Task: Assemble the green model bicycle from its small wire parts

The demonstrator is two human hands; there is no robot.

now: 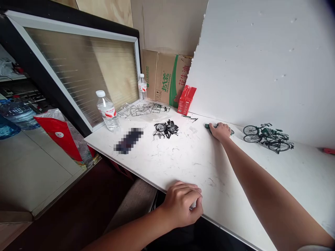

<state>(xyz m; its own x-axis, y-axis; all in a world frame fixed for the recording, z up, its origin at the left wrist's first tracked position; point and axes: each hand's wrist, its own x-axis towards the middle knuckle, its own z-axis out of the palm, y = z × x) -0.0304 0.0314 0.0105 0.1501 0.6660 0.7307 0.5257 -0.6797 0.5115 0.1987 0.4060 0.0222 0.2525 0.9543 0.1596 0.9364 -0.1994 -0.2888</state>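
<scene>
My right hand [220,131] reaches far across the white table [199,164] and is closed over a small green part with a wheel [210,127] near the white foam board. My left hand [183,205] rests at the table's near edge, fingers curled in a loose fist with the thumb against the edge; what it holds, if anything, is hidden. A black model bicycle [166,128] lies in the table's middle. Green model bicycles [268,136] stand to the right of my right hand.
Two water bottles [108,110] [142,86], clear bags of parts frames [142,109], a red box [186,99] and a cardboard carton [167,80] sit at the back. A blurred dark object [129,140] lies left. A framed panel [86,69] leans at the left.
</scene>
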